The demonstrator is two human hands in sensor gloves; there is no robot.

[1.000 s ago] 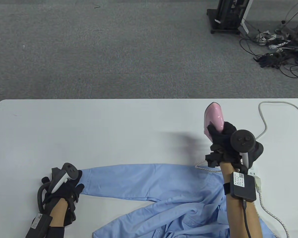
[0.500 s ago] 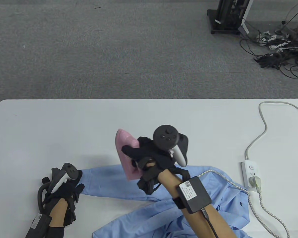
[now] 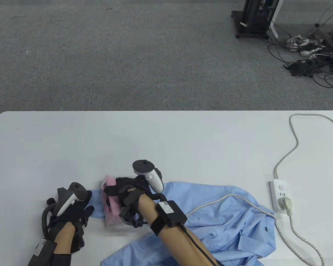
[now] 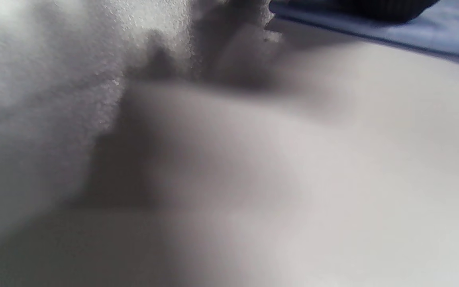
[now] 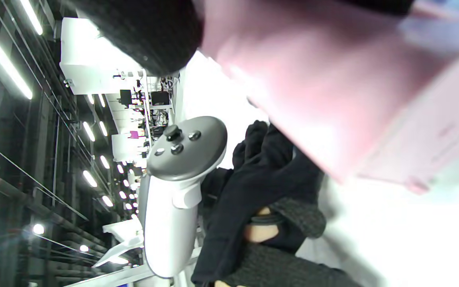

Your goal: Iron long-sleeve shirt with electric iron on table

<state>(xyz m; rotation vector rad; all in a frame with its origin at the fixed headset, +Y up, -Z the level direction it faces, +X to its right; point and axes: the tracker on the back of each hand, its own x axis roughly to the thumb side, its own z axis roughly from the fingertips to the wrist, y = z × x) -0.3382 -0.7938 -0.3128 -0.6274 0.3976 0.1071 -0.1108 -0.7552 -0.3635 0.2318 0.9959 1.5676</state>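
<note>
Shirt [image 3: 211, 210], pale blue and long-sleeved, lies rumpled along the near edge of the white table [image 3: 166, 138], with one sleeve [image 3: 95, 203] stretched out flat toward your left. Your right hand [image 3: 130, 194] grips the handle of the pink iron [image 3: 111, 206], fingers wrapped around it, and the iron sits on that sleeve near the cuff, its nose pointing away from you. In the right wrist view the iron's pink body [image 5: 325, 91] fills the upper right, blurred, with your gloved left hand [image 5: 265, 187] and its tracker [image 5: 177, 187] just beyond it. Your left hand [image 3: 72, 213] rests on the cuff end of the sleeve, just beside the iron; its fingers lie over the cloth, but whether they press flat or pinch the fabric you cannot tell from these views. The left wrist view shows only a blurred white surface with a strip of blue cloth [image 4: 452, 40] at the upper right. The iron's braided cord [image 3: 224, 198] trails across the body of the shirt to a white power strip [image 3: 279, 198] on the right side of the table, where a plug [image 3: 287, 205] is seated. A pale cable [image 3: 294, 138] runs from the strip toward the far right corner. Beyond the table lie grey carpet [image 3: 127, 55] and a tangle of dark cables [image 3: 313, 55].
</note>
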